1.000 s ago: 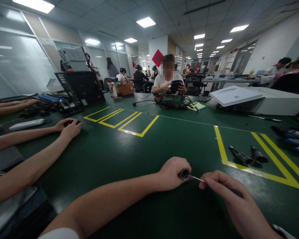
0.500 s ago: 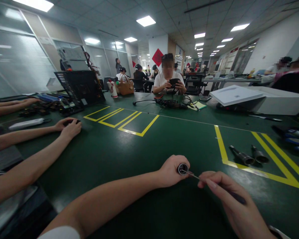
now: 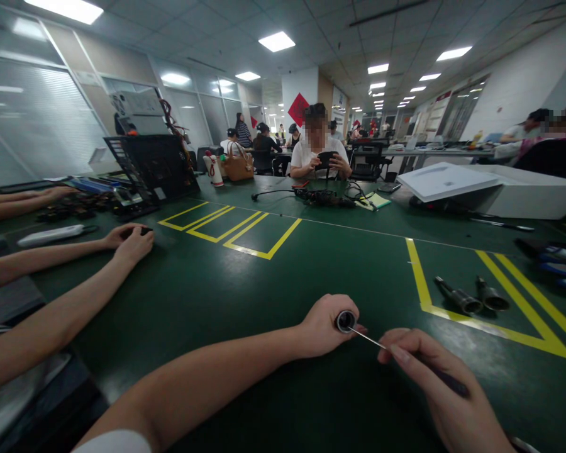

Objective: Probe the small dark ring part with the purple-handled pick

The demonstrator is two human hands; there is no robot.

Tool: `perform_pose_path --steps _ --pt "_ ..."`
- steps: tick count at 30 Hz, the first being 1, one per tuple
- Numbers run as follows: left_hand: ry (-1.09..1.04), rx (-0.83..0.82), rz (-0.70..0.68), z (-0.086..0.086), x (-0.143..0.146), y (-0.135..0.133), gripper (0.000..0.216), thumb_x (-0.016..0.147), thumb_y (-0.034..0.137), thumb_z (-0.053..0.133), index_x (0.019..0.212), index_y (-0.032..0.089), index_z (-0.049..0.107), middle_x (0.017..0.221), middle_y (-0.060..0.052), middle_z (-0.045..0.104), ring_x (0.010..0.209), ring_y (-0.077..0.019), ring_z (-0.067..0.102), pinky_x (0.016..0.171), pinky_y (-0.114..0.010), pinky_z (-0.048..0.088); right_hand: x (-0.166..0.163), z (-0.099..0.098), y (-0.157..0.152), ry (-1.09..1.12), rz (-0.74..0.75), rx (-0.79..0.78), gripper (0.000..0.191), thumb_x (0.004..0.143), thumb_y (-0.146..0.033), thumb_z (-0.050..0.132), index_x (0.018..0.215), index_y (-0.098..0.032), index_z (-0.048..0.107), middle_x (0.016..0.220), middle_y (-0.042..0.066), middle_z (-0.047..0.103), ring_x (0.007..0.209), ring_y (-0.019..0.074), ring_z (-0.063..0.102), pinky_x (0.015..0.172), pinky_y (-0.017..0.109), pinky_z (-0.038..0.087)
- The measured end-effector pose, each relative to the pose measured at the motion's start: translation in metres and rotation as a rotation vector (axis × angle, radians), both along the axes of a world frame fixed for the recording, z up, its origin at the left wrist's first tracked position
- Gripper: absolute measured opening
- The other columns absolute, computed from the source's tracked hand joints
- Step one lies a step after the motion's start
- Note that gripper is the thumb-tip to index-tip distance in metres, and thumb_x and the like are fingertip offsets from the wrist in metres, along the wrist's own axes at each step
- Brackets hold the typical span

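Observation:
Near the middle front of the green table, my left hand [image 3: 327,324] is closed around a metal socket [image 3: 346,321], its round open end facing me. The rest of that part is hidden in the fist. My right hand [image 3: 434,371] grips a thin screwdriver [image 3: 368,338] with a dark handle. Its slim shaft points left, and the tip is at the lower rim of the socket's opening; whether it touches I cannot tell. Two similar metal sockets with shanks, one [image 3: 460,297] beside the other [image 3: 492,294], lie inside a yellow-taped area at the right.
Yellow tape [image 3: 248,251] marks the green table [image 3: 207,277]. At the left, a co-worker's hands [image 3: 132,242] hold a small dark thing. Black cables [image 3: 325,197] lie at the far side, before a seated person [image 3: 318,151]. A white box [image 3: 532,189] stands at the right.
The screwdriver has drawn back slightly to the right, its tip moving from inside the socket's opening to the lower rim. My left hand and the socket stay in place.

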State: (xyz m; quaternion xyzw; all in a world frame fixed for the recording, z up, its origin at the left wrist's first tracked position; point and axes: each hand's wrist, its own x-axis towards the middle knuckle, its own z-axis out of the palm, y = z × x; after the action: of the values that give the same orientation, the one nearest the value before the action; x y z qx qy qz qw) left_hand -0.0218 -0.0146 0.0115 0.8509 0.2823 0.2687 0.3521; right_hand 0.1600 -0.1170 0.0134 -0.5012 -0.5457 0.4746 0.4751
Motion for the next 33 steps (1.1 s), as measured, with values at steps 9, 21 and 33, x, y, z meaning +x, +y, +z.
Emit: perform_pose_path --steps 9,21,33 --pt "0.011 0.012 0.006 -0.002 -0.001 0.000 0.021 0.077 0.029 0.066 0.071 0.015 0.052 0.073 0.002 0.052 0.066 -0.0094 0.048 0.065 -0.023 0.041 0.002 -0.003 -0.002 0.026 -0.030 0.002 0.022 0.086 -0.041 0.055 0.079 -0.025 0.067 0.085 0.005 0.066 0.094 0.0261 0.058 0.078 0.035 0.046" --pt "-0.011 0.003 -0.036 -0.003 0.000 0.000 0.017 0.076 0.024 0.065 0.070 0.014 0.052 0.070 0.002 0.052 0.065 -0.0097 0.048 0.065 -0.023 0.040 -0.008 0.002 0.001 -0.012 -0.010 -0.071 0.023 0.084 -0.044 0.057 0.082 -0.024 0.068 0.090 0.004 0.067 0.092 0.0239 0.060 0.080 0.033 0.045" --pt "-0.068 -0.090 -0.002 -0.002 0.001 -0.002 0.020 0.074 0.022 0.068 0.068 0.014 0.050 0.069 0.003 0.049 0.063 -0.0087 0.047 0.060 -0.021 0.039 -0.012 0.005 0.002 0.126 -0.059 -0.144 0.027 0.079 -0.047 0.061 0.078 -0.022 0.069 0.083 0.006 0.068 0.089 0.0256 0.059 0.080 0.037 0.046"
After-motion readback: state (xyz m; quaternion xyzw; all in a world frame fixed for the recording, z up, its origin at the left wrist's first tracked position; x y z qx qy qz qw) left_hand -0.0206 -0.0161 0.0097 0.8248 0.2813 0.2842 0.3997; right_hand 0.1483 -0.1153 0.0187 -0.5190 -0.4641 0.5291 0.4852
